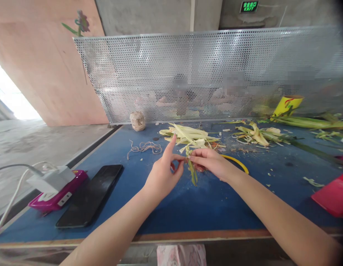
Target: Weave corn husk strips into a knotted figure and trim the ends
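Observation:
Between my two hands is a small braided strip of corn husk (193, 173), its loose greenish ends hanging down toward me. My left hand (167, 168) pinches at its left side with thumb and a finger, the index finger pointing up. From the right, my right hand (206, 160) grips the same strip between thumb and fingers. Just beyond the hands lies a pile of pale corn husks (189, 135). A yellow curved band (238, 162) shows behind my right wrist. Left of the pile is a loose tangle of thin twine (145, 147).
A black phone (91, 195) and a purple power strip (60, 195) with a white charger lie at left. A roll of twine (137, 121) stands by the perforated metal screen (160, 74). More husks (260, 135), a yellow tube (286, 105) and a red object (333, 194) are at right. People sit behind the screen.

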`<state>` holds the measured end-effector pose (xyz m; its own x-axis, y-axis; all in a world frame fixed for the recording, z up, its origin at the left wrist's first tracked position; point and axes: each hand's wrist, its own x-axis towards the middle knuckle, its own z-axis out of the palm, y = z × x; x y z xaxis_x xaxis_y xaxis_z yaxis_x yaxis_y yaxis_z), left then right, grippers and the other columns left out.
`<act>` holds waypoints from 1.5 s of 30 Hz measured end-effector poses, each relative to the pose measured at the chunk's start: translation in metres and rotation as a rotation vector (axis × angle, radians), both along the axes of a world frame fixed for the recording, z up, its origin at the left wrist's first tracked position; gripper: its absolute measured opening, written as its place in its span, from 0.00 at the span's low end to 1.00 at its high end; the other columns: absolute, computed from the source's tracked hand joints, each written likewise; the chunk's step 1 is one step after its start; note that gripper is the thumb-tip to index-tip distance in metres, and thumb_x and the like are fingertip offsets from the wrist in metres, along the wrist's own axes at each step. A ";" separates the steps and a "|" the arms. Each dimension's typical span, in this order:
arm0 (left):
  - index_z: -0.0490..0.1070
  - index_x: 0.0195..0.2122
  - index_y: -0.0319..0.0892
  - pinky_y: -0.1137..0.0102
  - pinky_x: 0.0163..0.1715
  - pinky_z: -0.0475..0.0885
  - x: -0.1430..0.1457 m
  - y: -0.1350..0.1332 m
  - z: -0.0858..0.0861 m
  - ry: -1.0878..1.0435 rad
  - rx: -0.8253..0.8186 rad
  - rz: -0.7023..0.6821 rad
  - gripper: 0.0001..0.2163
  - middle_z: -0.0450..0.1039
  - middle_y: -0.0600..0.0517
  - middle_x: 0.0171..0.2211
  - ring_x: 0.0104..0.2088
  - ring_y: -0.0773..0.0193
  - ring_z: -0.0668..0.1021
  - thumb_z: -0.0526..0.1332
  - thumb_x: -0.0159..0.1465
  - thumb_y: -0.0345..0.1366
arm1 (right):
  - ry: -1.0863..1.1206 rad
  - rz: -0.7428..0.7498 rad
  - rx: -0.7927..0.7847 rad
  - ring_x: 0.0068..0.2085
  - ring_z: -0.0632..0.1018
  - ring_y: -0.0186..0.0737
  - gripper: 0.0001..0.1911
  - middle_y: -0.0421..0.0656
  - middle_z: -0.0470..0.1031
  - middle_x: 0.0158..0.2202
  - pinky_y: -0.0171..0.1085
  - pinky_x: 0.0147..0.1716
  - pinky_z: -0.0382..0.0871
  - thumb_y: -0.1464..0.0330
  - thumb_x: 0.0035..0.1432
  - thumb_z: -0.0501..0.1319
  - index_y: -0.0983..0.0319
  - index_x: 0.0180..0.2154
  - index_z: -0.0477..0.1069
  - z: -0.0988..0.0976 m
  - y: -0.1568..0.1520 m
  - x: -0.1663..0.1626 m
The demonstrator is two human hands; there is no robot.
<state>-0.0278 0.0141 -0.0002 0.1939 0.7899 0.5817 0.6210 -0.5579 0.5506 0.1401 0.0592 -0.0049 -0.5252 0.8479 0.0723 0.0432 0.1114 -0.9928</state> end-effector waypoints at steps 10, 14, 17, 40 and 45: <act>0.44 0.62 0.36 0.73 0.24 0.72 0.003 0.007 0.011 -0.512 -0.519 -0.057 0.36 0.78 0.49 0.28 0.24 0.67 0.76 0.61 0.55 0.35 | -0.261 -0.016 0.209 0.21 0.64 0.29 0.10 0.35 0.60 0.17 0.31 0.21 0.55 0.64 0.54 0.56 0.62 0.26 0.64 0.007 -0.005 0.000; 0.44 0.62 0.37 0.73 0.23 0.71 0.002 0.008 0.010 -0.561 -0.527 -0.093 0.38 0.79 0.49 0.30 0.28 0.64 0.77 0.63 0.52 0.33 | -0.285 -0.049 0.205 0.21 0.63 0.29 0.09 0.35 0.61 0.18 0.31 0.21 0.55 0.64 0.54 0.56 0.62 0.26 0.65 0.006 -0.005 0.000; 0.45 0.62 0.39 0.73 0.23 0.71 0.001 0.007 0.009 -0.543 -0.512 -0.088 0.39 0.79 0.49 0.30 0.27 0.64 0.77 0.64 0.51 0.32 | -0.279 -0.059 0.203 0.21 0.64 0.30 0.09 0.35 0.61 0.18 0.31 0.21 0.56 0.63 0.54 0.56 0.62 0.27 0.66 0.006 -0.004 0.001; 0.41 0.61 0.42 0.73 0.28 0.70 -0.006 0.012 -0.002 -0.002 -0.158 0.081 0.35 0.76 0.55 0.31 0.21 0.71 0.71 0.56 0.54 0.27 | -0.996 -0.429 0.536 0.32 0.72 0.40 0.11 0.45 0.72 0.31 0.36 0.29 0.61 0.69 0.56 0.48 0.62 0.30 0.68 0.016 -0.002 0.013; 0.41 0.62 0.42 0.72 0.29 0.70 -0.007 0.014 -0.003 0.018 -0.157 0.079 0.34 0.76 0.54 0.32 0.23 0.70 0.71 0.55 0.55 0.27 | -1.394 -0.580 0.252 0.45 0.71 0.60 0.18 0.63 0.68 0.44 0.47 0.35 0.65 0.70 0.50 0.57 0.71 0.43 0.67 0.010 0.008 0.036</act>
